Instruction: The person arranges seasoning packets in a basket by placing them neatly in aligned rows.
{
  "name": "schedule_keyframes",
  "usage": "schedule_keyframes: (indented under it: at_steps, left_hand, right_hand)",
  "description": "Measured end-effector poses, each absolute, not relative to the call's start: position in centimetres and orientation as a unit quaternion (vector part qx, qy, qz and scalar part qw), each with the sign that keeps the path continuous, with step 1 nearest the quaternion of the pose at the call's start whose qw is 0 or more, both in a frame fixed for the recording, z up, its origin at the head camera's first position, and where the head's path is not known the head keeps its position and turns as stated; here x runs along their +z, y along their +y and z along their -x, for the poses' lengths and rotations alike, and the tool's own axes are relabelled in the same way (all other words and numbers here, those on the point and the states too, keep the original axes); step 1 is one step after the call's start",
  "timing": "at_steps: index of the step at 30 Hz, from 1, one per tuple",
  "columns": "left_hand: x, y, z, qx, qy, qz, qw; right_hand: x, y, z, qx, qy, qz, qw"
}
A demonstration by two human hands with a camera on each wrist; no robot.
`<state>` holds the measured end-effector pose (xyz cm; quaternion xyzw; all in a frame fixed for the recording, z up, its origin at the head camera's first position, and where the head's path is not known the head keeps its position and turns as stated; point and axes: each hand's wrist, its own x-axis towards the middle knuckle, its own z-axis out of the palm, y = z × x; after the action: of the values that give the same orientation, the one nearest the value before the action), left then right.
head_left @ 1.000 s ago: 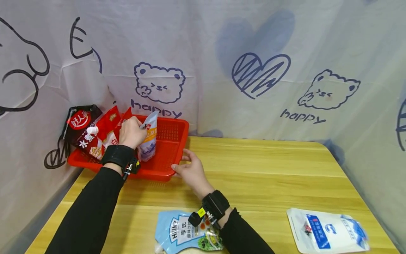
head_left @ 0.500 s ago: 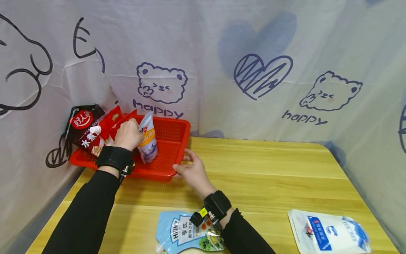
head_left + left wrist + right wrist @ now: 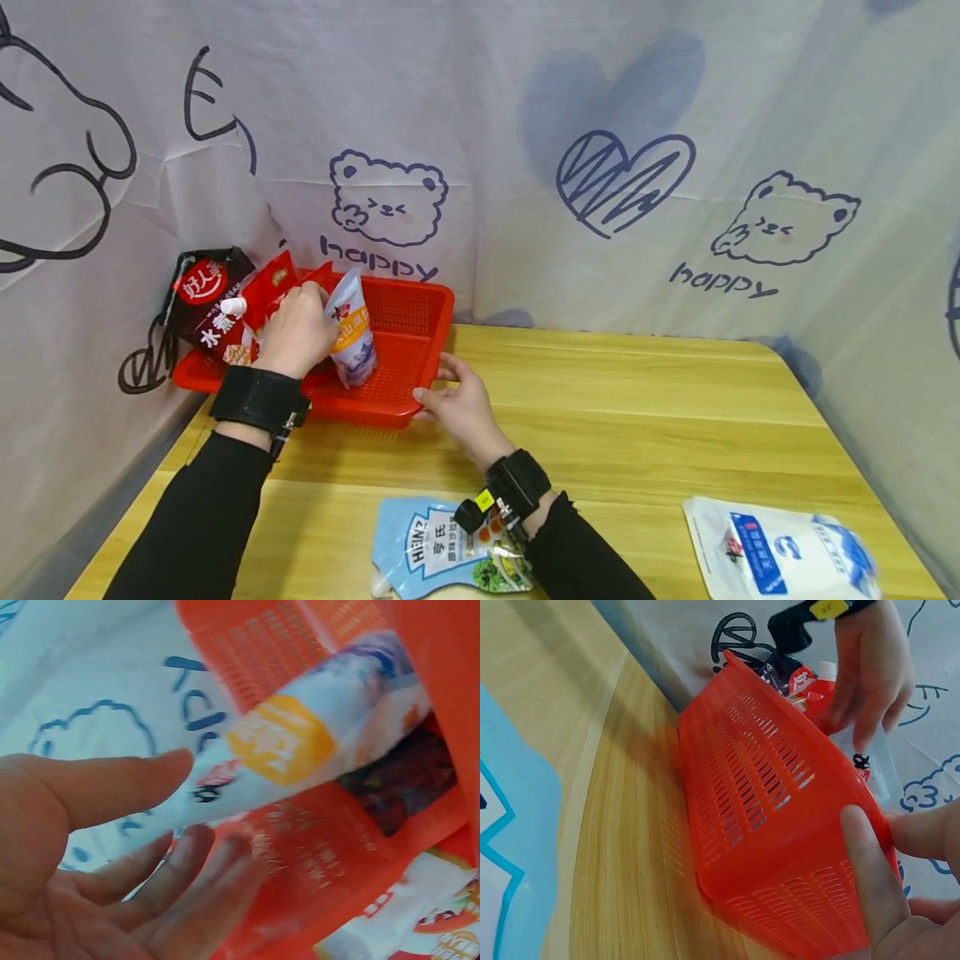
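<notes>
A red plastic basket stands at the back left of the table, holding several food pouches. Upright inside it is a white and purple pouch with an orange band. My left hand hovers over the basket beside this pouch. In the left wrist view, thumb and fingers are spread apart near the pouch's top, pinching nothing; whether a fingertip touches it I cannot tell. My right hand grips the basket's right front corner; in the right wrist view its thumb lies against the outer wall, with other fingers at the rim.
Left in the basket lean a black and red pouch and a red pouch with a white cap. A light-blue Heinz pouch lies at the table's front, partly under the right wrist. A white and blue packet lies front right.
My left hand has drawn slightly left and toward me, away from the white and purple pouch, which now stands by itself. The right hand keeps its hold on the basket.
</notes>
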<state>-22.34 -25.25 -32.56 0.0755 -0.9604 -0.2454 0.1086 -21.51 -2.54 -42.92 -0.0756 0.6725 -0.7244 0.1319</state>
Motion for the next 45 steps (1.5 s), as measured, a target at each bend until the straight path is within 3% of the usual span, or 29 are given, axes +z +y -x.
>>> schedule_keyframes:
  at_steps: [9,13,17,23,26,38,45]
  left_hand:
    - [-32.4,-22.9,18.4,-0.259,-0.917,-0.007,0.303]
    - [-33.5,-22.3,17.1,-0.263,-0.898,0.068,0.345]
    - [-35.1,-21.6,16.2,-0.257,-0.903,0.114,0.324]
    - [-37.3,-20.2,15.4,-0.235,-0.938,0.142,0.21]
    - [-38.2,-19.6,15.3,-0.224,-0.945,0.155,0.181]
    - [-40.5,-17.6,15.1,-0.2,-0.951,0.147,0.183]
    - [-40.5,-17.0,14.7,-0.195,-0.957,0.113,0.184]
  right_hand:
    - [-43.0,-2.3,21.4,-0.725,0.669,0.092,0.139]
    - [-43.0,-2.2,21.5,-0.731,0.66,0.095,0.142]
    - [-43.2,-2.1,21.7,-0.74,0.648,0.097,0.149]
    - [-43.3,-1.9,21.6,-0.746,0.642,0.093,0.149]
    - [-43.3,-1.8,21.6,-0.748,0.641,0.092,0.147]
    - [-43.3,-0.3,21.4,-0.734,0.656,0.108,0.134]
    - [-41.4,2.3,20.6,-0.693,0.697,0.163,0.086]
